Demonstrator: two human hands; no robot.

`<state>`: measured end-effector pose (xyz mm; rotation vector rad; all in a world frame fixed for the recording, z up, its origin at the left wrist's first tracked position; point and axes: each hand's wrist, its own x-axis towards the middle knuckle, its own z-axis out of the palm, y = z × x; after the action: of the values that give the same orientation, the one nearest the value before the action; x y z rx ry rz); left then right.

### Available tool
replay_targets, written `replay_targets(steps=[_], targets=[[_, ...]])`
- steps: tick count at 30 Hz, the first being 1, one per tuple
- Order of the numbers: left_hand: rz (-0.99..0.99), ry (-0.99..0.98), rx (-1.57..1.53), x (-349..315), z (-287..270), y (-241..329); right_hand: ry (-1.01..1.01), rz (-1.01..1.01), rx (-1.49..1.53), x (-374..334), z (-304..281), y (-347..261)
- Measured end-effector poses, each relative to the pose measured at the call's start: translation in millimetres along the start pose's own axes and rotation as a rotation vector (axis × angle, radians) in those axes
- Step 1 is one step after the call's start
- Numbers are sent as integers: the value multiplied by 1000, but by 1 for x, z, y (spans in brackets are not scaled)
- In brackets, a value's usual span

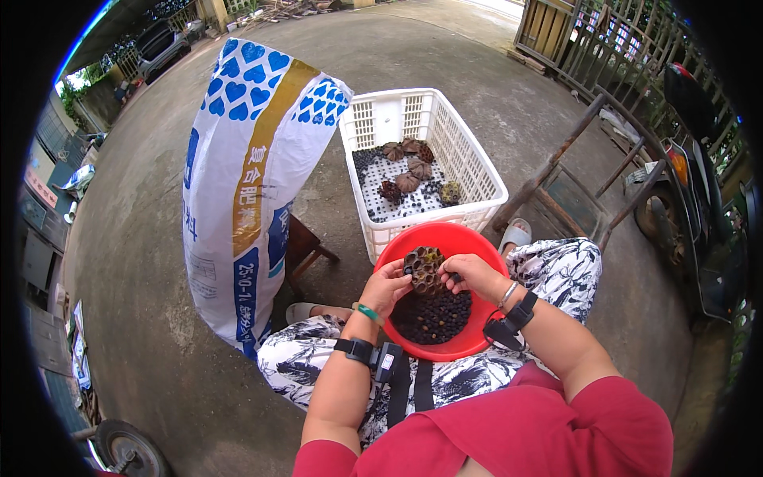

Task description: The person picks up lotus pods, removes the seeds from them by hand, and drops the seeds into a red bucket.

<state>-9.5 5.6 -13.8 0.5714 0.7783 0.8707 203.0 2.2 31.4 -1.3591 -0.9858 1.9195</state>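
A brown dried lotus seed pod (425,272), full of open round holes, is held up over the red bowl (387,253) on my lap. Its left side rests in the closed fingers of my left hand (387,288), with a dark seed showing by the thumb. At the pod's right edge, my right hand (474,278) is closed in a pinch on a small dark lotus seed (455,277). Below both hands, many black lotus seeds (433,318), a few of them tan, cover the bowl's bottom.
A white plastic crate (477,159) beyond the bowl contains several brown pods (408,182) and loose black seeds. On the left stands a tall white-and-blue woven sack (230,159), by a wooden stool (302,248). A worn chair frame (568,191) and a motorbike (675,215) are on the right.
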Motion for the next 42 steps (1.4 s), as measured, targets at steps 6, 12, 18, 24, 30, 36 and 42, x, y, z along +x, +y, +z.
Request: replay_targets(steps=[6,12,18,24,30,36,42], targets=[[42,111,44,0,-5,-1,355,-627,-943,6,-1,15],[57,122,35,-2,-6,-2,21,-258,-386,14,45,10],[106,172,50,-7,-10,0,245,-602,-955,9,69,8],[92,145,64,-12,-8,-1,151,-674,-1092,10,62,6],[88,107,138,-7,-6,-4,-13,-122,-331,15,37,11],[146,211,309,1,-6,-3,206,-585,-1082,20,22,16],[178,152,485,-3,1,-5,213,-287,-973,14,51,-2]])
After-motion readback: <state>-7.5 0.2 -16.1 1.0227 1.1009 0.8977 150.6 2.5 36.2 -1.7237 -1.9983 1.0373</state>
